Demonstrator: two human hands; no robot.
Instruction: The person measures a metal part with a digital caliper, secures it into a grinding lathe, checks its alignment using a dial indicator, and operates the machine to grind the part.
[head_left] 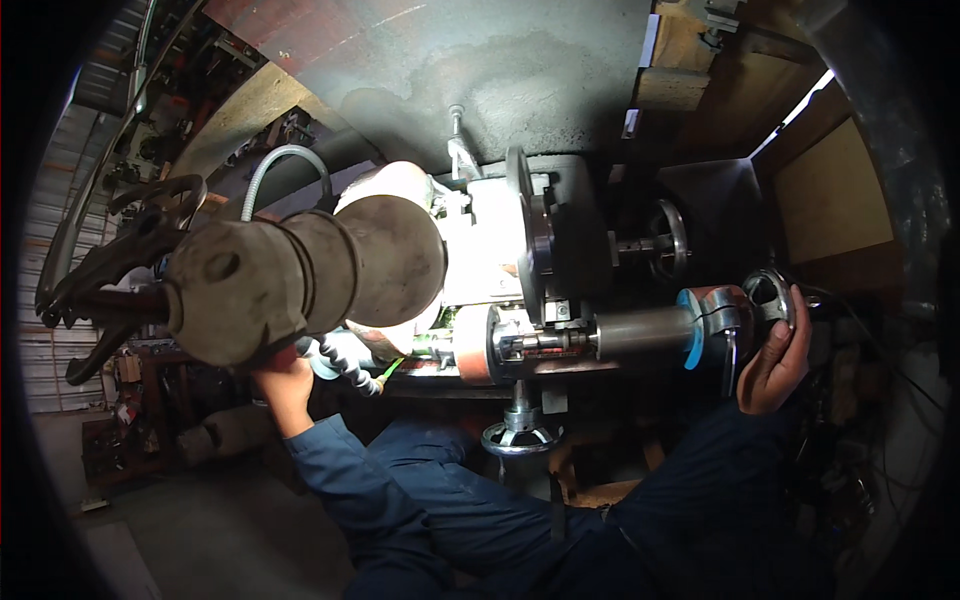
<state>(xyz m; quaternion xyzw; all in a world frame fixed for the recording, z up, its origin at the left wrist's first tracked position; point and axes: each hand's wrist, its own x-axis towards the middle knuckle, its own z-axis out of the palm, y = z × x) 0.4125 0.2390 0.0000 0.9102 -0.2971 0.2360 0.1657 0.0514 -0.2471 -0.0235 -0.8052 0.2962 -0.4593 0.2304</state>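
Note:
My right hand is at the right end of a machine, with its fingers and thumb along the rim of a small chrome handwheel. My left hand reaches up beneath a large grey cylindrical machine head; its fingers are hidden, and a bit of red shows beside them. Next to it hang a white segmented coolant hose and a thin green tip. Between my hands lie a red-brown collar, a metal shaft and a smooth steel cylinder with a blue band at its right end.
Curved lever handles stick out from the head's left side. A thin vertical disc stands mid-machine under bright light. Another handwheel juts toward my lap, and a third sits behind. A grey-and-red panel rises beyond.

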